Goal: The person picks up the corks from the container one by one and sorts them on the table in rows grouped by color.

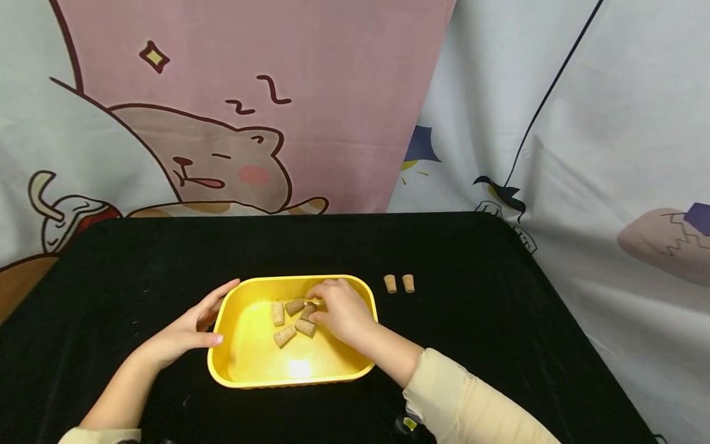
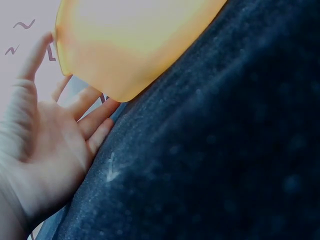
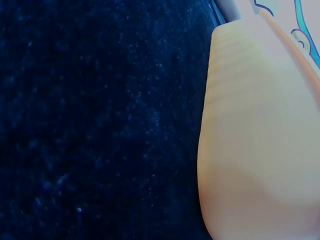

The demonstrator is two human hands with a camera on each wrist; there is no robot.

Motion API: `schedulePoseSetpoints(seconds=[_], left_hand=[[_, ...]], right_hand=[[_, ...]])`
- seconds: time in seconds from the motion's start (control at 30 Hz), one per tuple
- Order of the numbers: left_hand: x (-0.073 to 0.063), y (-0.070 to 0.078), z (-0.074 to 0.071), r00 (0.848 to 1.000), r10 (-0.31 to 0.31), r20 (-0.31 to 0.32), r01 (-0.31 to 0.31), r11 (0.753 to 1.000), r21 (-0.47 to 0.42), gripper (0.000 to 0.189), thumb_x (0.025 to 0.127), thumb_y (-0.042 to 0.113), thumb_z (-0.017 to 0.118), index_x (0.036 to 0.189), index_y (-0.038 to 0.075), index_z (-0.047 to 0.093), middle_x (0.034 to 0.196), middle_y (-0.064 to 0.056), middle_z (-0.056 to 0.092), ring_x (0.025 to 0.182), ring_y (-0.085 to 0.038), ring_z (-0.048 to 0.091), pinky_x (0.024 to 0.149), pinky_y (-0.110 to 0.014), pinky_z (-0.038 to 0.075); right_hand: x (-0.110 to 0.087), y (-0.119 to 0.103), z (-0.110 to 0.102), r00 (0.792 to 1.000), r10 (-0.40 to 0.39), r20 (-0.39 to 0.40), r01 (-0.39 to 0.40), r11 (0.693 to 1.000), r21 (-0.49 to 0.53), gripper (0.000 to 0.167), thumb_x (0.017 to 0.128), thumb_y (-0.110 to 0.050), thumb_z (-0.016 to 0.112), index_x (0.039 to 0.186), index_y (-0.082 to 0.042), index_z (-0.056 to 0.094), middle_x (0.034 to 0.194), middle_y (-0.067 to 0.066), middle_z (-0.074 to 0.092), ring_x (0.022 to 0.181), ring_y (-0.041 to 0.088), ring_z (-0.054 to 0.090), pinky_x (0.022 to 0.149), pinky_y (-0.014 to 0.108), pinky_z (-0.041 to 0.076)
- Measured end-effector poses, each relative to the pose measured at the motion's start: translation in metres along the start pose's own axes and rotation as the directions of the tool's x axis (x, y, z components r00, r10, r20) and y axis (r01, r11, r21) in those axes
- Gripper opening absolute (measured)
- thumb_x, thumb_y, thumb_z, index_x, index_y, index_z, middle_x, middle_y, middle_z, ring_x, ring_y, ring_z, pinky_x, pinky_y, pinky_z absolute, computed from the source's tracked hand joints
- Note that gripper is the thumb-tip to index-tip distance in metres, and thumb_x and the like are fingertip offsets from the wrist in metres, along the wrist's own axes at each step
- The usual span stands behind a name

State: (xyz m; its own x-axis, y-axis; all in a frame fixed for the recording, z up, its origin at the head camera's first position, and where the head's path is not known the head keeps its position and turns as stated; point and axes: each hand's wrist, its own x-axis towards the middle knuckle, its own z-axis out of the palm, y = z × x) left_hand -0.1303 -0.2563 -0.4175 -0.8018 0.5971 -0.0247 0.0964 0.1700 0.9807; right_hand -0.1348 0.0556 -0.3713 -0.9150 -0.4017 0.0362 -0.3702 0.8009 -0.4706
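A yellow plastic tub [image 1: 238, 364] sits on the black cloth, with several tapered cork stoppers [image 1: 285, 336] lying loose in it. My right hand [image 1: 346, 311] reaches over the tub's right side, its thumb and fingers curled at a darker cork stopper [image 1: 308, 310] near the middle. Part of that grip is hidden by the hand. At the tub's left end, my left hand [image 1: 185, 330] touches the rim with its thumb and fingers spread apart. The left wrist view shows its fingers [image 2: 92, 120] extended against the tub's outer wall. The right wrist view does not show the right hand.
Two cork stoppers [image 1: 391, 283] stand side by side on the black tablecloth [image 1: 488, 345], just right of the tub. Behind the table hangs a printed curtain [image 1: 344, 123] with a cartoon animal. The right wrist view shows the tub's outer wall [image 3: 260, 140] close up.
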Motion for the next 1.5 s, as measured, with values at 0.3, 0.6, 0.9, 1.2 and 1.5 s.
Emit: schedulePoseSetpoints(seconds=[0.3,0.6,0.9,1.2,1.5], left_hand=[[0.0007,0.0013,0.0007,1.000,0.001,-0.001,-0.001,1.000,-0.003,0.079,0.089,0.020,0.059,0.152,0.012,0.013,0.143,-0.029,0.035,0.121,-0.040,0.042,0.092,-0.052,0.037],[-0.0003,-0.0003,-0.0004,1.000,-0.005,-0.005,0.005,1.000,-0.009,0.078,0.089,0.018,0.059,0.153,0.014,0.014,0.142,-0.028,0.036,0.119,-0.041,0.042,0.091,-0.050,0.039],[-0.0002,0.0030,0.0023,1.000,-0.007,-0.014,0.007,1.000,0.002,0.078,0.089,0.018,0.059,0.152,0.012,0.014,0.143,-0.030,0.034,0.120,-0.043,0.040,0.090,-0.051,0.040],[-0.0014,0.0014,0.0025,1.000,-0.014,-0.022,0.014,1.000,0.005,0.078,0.089,0.019,0.059,0.152,0.012,0.014,0.144,-0.030,0.033,0.121,-0.044,0.039,0.092,-0.054,0.039],[-0.0003,-0.0004,0.0007,1.000,0.006,-0.010,-0.006,1.000,0.011,0.077,0.089,0.017,0.057,0.152,0.013,0.015,0.143,-0.028,0.035,0.120,-0.039,0.042,0.092,-0.050,0.039]], right_hand=[[0.0037,-0.0005,0.0027,0.998,0.048,0.049,-0.049,0.999,0.023,0.025,0.082,-0.018,0.076,0.106,-0.017,0.070,0.105,-0.003,0.064,0.097,0.014,0.057,0.086,0.031,0.047],[0.0065,-0.0019,0.0070,0.994,0.077,0.079,-0.079,0.997,0.027,0.030,0.079,-0.019,0.079,0.107,-0.018,0.070,0.099,-0.007,0.063,0.093,0.011,0.057,0.085,0.029,0.047],[0.0078,-0.0029,0.0094,0.995,0.074,0.070,-0.073,0.997,-0.011,0.031,0.078,-0.024,0.080,0.107,-0.019,0.069,0.091,-0.010,0.061,0.083,0.007,0.055,0.077,0.025,0.046],[0.0077,-0.0027,0.0093,0.995,0.080,0.068,-0.082,0.996,0.032,0.028,0.080,-0.021,0.078,0.106,-0.019,0.069,0.092,-0.009,0.060,0.083,0.007,0.054,0.077,0.025,0.047],[0.0076,-0.0004,0.0055,1.000,-0.002,0.028,-0.001,0.996,0.090,0.027,0.077,-0.016,0.081,0.102,-0.017,0.071,0.093,-0.009,0.062,0.083,0.007,0.053,0.079,0.023,0.046]])
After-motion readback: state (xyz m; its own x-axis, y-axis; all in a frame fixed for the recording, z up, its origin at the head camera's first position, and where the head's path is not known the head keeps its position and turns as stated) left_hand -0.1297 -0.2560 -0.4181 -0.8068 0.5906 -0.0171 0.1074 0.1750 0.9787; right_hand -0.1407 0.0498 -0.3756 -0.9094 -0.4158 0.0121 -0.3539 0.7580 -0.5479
